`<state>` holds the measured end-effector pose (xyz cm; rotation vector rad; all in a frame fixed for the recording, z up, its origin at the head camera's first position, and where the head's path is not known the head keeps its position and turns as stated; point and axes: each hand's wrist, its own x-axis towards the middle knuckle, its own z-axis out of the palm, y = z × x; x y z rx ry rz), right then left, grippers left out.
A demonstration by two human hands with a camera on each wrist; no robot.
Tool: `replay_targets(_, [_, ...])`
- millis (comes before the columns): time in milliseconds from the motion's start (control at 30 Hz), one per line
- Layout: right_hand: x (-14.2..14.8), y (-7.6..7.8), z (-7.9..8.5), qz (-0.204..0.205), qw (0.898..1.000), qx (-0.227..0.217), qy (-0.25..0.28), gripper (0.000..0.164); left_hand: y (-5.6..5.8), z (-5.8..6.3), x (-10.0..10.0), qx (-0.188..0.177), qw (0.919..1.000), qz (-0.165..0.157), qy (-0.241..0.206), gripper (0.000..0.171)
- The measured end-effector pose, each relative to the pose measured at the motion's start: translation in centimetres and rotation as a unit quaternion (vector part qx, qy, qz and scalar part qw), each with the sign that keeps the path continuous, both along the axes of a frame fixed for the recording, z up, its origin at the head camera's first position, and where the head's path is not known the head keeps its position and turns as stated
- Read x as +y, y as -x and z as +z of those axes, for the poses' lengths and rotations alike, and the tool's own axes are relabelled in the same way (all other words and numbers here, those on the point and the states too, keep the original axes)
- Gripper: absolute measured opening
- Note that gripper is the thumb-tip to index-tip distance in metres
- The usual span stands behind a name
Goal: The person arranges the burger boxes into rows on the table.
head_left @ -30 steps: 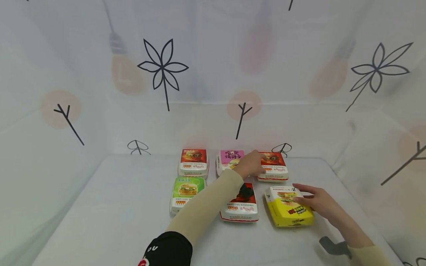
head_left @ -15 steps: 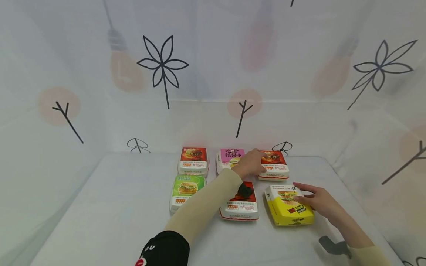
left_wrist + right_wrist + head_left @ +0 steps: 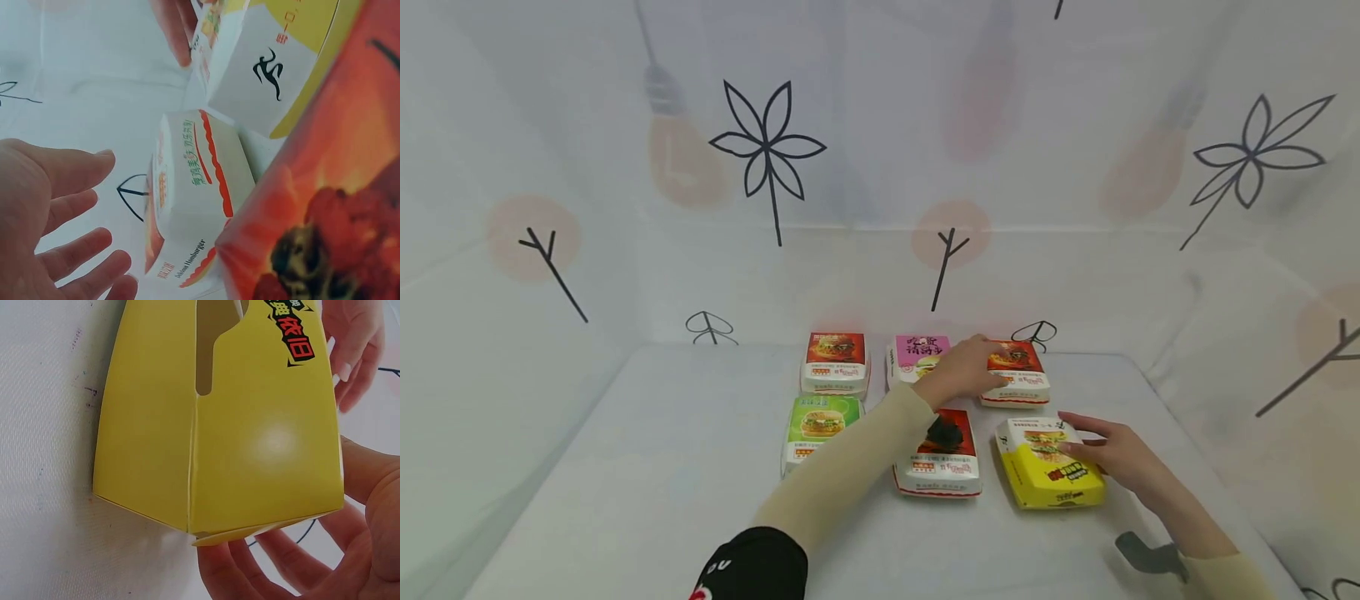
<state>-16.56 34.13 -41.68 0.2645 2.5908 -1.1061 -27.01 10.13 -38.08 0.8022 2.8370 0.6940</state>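
Observation:
In the head view, my left hand (image 3: 962,368) is over the gap between the pink-topped burger box (image 3: 917,358) and the back-right red burger box (image 3: 1018,371). The left wrist view shows this left hand (image 3: 56,219) with its fingers loosely spread, apart from the red box (image 3: 194,181). My right hand (image 3: 1120,454) holds the yellow burger box (image 3: 1052,475) at its right side, thumb on the top. From the right wrist, its fingers (image 3: 231,575) curl around the yellow box's (image 3: 262,444) corner. The left forearm partly covers the front-middle red box (image 3: 940,471).
Another red burger box (image 3: 835,367) stands at the back left, with a green-topped one (image 3: 823,421) in front of it. All stand in two rows on the white-covered table (image 3: 647,467). A patterned white curtain (image 3: 865,275) rises behind the table.
My left hand has shifted very slightly, its forearm moving a little to the left and down. The right hand and the boxes stay where they were.

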Motion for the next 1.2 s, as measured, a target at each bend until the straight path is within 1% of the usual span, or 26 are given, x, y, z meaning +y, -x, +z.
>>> replay_targets(200, [0.0, -0.4, -0.8, -0.002, 1.0, -0.011, 0.005, 0.086, -1.5, -0.2, -0.9, -0.001, 0.9992, -0.038, -0.012, 0.047])
replay_targets(333, [0.1, -0.6, -1.0, 0.009, 1.0, -0.001, 0.005, 0.086, -2.5, -0.3, -1.4, -0.011, 0.9982, -0.057, -0.016, 0.045])
replay_targets(433, [0.1, -0.6, -0.8, 0.012, 1.0, 0.001, 0.005, 0.087, -3.2, -0.4, -1.7, -0.016, 0.9969, -0.076, -0.013, 0.044])
replay_targets(667, [0.3, -0.3, -0.4, 0.016, 1.0, -0.002, 0.005, 0.087, -4.8, -0.6, -1.9, -0.027, 0.9926, -0.116, 0.025, 0.045])
replay_targets(833, [0.5, -0.2, -0.1, 0.022, 1.0, 0.003, 0.016, 0.085, -5.4, -0.7, -2.1, -0.035, 0.9896, -0.135, 0.034, 0.048])
replay_targets(1000, [0.3, -0.2, 0.2, 0.024, 0.999, 0.003, 0.025, 0.086, -5.6, -1.1, -2.0, -0.044, 0.9891, -0.137, 0.03, 0.046])
replay_targets(1200, [0.1, -0.1, 0.4, 0.024, 0.999, 0.0, 0.025, 0.087, -5.8, -0.9, -2.0, -0.04, 0.9892, -0.137, 0.03, 0.046])
